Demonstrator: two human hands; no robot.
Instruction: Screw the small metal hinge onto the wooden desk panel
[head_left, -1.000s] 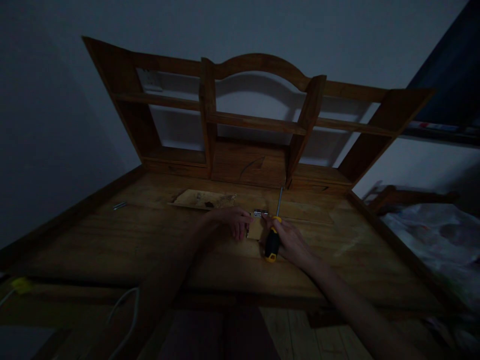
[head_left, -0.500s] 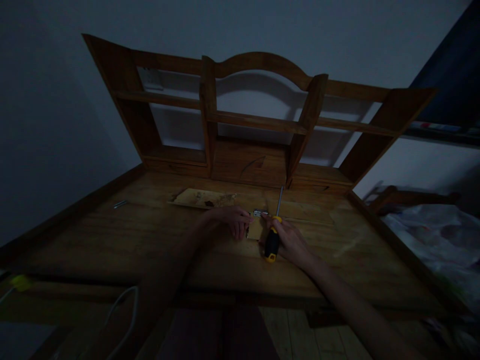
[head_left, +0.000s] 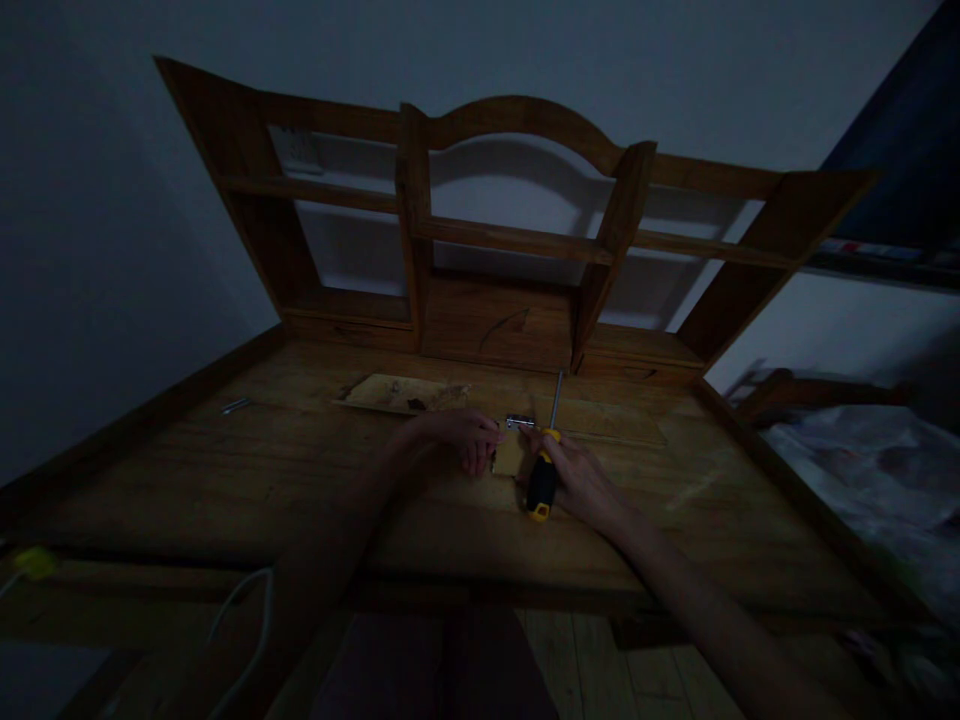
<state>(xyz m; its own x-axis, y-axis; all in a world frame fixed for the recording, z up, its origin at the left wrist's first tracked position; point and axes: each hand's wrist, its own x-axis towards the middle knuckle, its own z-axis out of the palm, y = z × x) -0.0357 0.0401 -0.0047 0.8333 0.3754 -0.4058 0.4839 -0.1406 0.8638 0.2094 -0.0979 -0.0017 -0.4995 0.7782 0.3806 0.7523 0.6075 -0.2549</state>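
Note:
My right hand (head_left: 581, 478) is closed round the black and yellow handle of a screwdriver (head_left: 543, 485), whose metal shaft points away from me toward the back of the desk. A fingertip of that hand reaches left to a small shiny metal piece (head_left: 519, 422), which looks like a hinge or latch. The metal piece lies at the far edge of a small yellowish board (head_left: 509, 455). My left hand (head_left: 471, 440) pinches the left side of this board, fingers curled. Dim light hides the finer detail of the metal piece.
Behind my left hand a longer pale board (head_left: 401, 393) with dark stains lies on the wooden desk (head_left: 315, 470). A small metal object (head_left: 235, 406) rests at the left. A shelf unit (head_left: 502, 235) rises at the back. Plastic bags (head_left: 847, 470) are beyond the right edge.
The whole view has shifted slightly. Both hands keep their holds, with the screwdriver and the small board in nearly the same place.

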